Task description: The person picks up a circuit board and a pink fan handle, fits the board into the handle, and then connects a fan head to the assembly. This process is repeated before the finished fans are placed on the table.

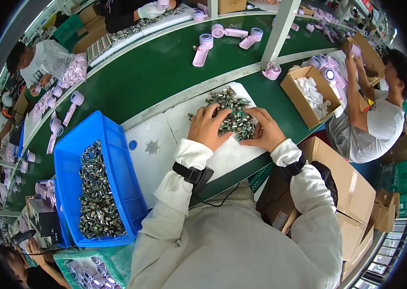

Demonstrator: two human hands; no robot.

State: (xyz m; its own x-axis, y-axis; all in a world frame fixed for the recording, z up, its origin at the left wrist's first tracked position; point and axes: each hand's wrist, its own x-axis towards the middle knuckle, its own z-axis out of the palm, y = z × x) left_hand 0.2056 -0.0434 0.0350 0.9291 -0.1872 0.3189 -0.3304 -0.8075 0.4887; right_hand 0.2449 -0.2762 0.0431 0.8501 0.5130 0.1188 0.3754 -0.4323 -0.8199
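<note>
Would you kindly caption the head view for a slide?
Left hand and right hand flank a pile of circuit boards on a white sheet, near a blue bin.

One handled parts pile point(236, 117), two black wristbands point(187, 172) point(294, 167)

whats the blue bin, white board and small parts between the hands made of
Blue bin: probably plastic, smooth, semi-glossy, with moulded ribs. White board: perhaps foam, its surface dull. Small parts: seemingly metal and circuit board, silvery glints among green.
</note>
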